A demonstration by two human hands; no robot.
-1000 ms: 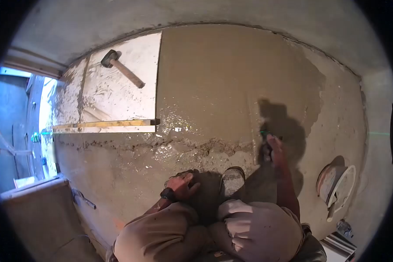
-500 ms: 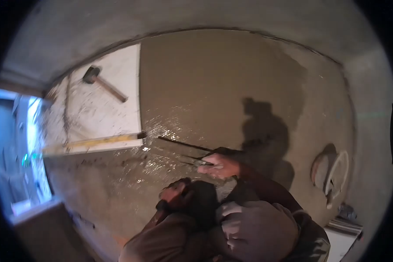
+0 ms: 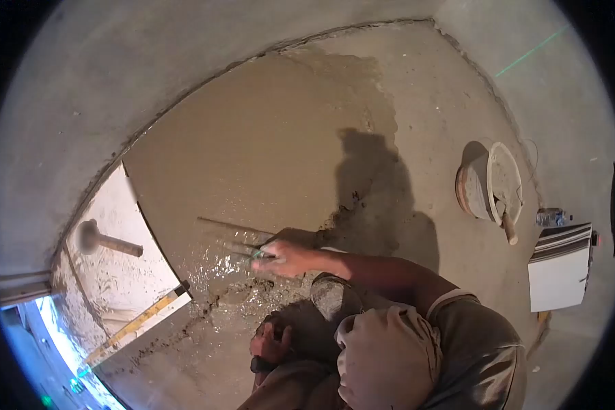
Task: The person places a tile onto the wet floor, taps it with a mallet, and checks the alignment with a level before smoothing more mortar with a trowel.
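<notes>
My right hand is closed around a trowel, whose thin blade edge points left and is blurred. The trowel is low over a wet, grey-brown layer of mortar spread on the floor. A thin green light line falls across the fingers. My left hand, with a dark watch on its wrist, is near my bent knee, its fingers bent and apart with nothing visible in them. Left of the mortar lies a white tile bearing a rubber mallet; along its near edge lies a yellow level.
A bucket with a wooden-handled tool in it stands at the right. Near the right wall are a clear plastic bottle and white and striped boards or tiles. Walls bound the far and right sides; a bright opening is at lower left.
My view has swung right, so the tile, mallet and level appear lower and farther left. My right hand, still on the trowel, has shifted left in the view. The bucket shows more fully.
</notes>
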